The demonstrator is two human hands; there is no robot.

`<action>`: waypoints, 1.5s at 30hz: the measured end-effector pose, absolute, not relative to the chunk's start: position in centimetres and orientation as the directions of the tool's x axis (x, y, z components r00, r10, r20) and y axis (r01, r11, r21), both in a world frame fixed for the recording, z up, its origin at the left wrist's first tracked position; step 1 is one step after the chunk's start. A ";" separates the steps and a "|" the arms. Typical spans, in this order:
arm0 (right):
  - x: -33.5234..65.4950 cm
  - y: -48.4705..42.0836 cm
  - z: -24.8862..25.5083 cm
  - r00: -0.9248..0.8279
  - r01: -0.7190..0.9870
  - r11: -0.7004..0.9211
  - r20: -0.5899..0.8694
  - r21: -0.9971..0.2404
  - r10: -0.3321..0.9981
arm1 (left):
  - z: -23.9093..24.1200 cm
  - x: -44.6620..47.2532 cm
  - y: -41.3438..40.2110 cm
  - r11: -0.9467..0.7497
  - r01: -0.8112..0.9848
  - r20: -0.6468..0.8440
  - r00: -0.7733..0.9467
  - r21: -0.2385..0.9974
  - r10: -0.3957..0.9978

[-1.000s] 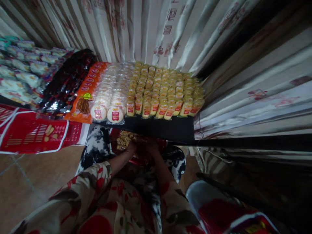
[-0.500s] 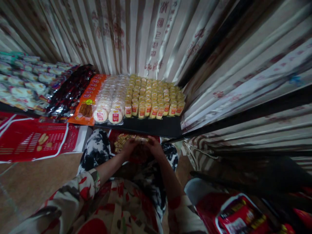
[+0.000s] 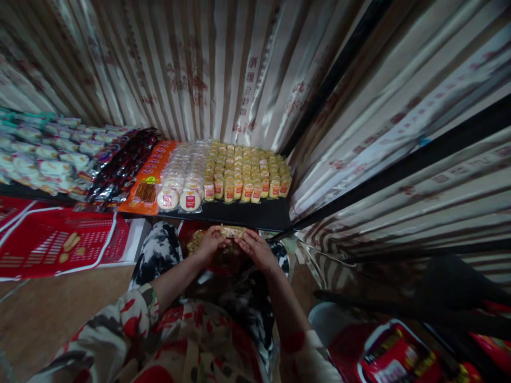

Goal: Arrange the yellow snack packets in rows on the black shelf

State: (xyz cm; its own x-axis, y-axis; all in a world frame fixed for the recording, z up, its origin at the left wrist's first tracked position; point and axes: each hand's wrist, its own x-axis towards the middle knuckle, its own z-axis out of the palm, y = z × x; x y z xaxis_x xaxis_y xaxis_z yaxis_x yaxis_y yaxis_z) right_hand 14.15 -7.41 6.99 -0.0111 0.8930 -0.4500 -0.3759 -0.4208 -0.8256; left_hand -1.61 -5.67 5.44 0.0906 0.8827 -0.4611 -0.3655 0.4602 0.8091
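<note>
Between my two hands is a wrapped snack bar [image 3: 232, 231], held level by its ends. The fingers of my left hand [image 3: 209, 246] close on its left end, and those of my right hand [image 3: 257, 250] on the other. Below the hands, between the knees, more wrapped snacks [image 3: 194, 242] lie in a dark red container, partly hidden by my hands. Just beyond, on a black shelf [image 3: 223, 214], stand rows of small yellow packaged snacks [image 3: 247, 183]. Left of these are round white wrapped crackers [image 3: 189, 200].
Further left on the shelf are an orange packet [image 3: 147, 187], dark packets [image 3: 120, 165] and white packets [image 3: 51, 167]. A red basket [image 3: 80, 234] with a few snacks sits at the left. A pleated curtain [image 3: 223, 69] hangs behind; red packages [image 3: 393, 356] lie at lower right.
My hands have lifted the snack bar a little above the container, and it now shows clearly between them. The whole view has shifted slightly downward in the picture.
</note>
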 end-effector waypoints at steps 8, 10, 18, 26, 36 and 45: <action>14.2 -7.3 7.7 0.020 -0.325 -0.396 -0.425 -0.859 0.905 | 6.8 -1.6 -5.4 0.454 -0.401 -0.426 0.160 0.796 0.890; 14.4 -7.6 7.7 0.052 -0.328 -0.365 -0.403 -0.871 0.914 | 7.3 -1.5 -5.3 0.474 -0.419 -0.439 0.183 0.774 0.879; 14.8 -7.5 7.8 0.149 -0.294 -0.246 -0.298 -0.924 0.943 | 9.5 -0.4 -3.9 0.505 -0.416 -0.419 0.285 0.756 0.862; 15.9 -6.4 7.7 0.286 -0.259 -0.130 -0.204 -0.957 0.936 | 10.1 2.5 -2.4 0.444 -0.260 -0.422 0.139 0.858 0.896; 15.5 -5.1 7.8 0.432 -0.354 -0.115 -0.271 -0.928 0.860 | 10.0 7.2 -2.2 0.276 -0.185 -0.267 0.073 0.943 0.961; 20.5 0.5 7.8 0.520 0.049 0.032 0.053 -0.998 0.853 | 10.0 8.0 0.4 -0.435 0.530 0.325 0.293 0.728 0.899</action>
